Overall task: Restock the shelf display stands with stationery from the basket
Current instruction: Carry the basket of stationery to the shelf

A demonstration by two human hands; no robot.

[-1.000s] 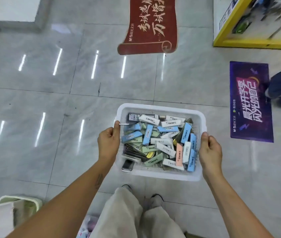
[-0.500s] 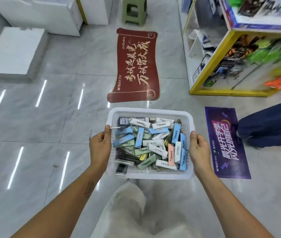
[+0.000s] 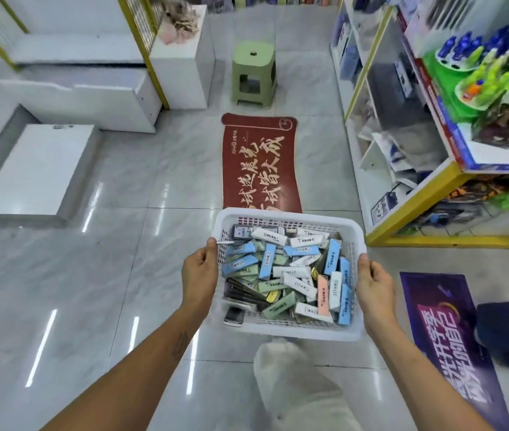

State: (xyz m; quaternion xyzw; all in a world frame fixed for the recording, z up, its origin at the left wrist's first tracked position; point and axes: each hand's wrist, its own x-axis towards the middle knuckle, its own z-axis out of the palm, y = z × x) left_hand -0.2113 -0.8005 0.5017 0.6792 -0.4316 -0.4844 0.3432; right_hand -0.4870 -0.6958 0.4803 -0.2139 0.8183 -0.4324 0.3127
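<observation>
The basket [image 3: 289, 275] is held level at waist height by its two short sides, the left hand [image 3: 199, 270] on its left rim and the right hand [image 3: 373, 283] on its right rim. The thumbs are laid over the rim; the fingers are curled beneath it and are largely hidden, so each hand is judged to be grasping the basket. A thin white stick [image 3: 224, 242] is pinned under the left thumb. The basket is filled with stationery [image 3: 290, 272]: small flat packs in blue, white, green and pink, heaped loosely.

The carrying step is judged to be in hand; no pack has yet been taken out. The shelf [image 3: 408, 169], yellow-framed, stands to the right and slightly farther off. The next move is judged to call for a turn to the right, a steady basket, and one hand freed for picking packs while the other supports the load.

The floor [image 3: 91, 275] is of glossy grey tile on which ceiling lights are reflected. A red mat [image 3: 259, 163] is laid far of the basket, a purple mat [image 3: 446, 331] near right. A green stool [image 3: 254, 73] stands far centre, and white plinths [image 3: 38, 169] are set at left.
</observation>
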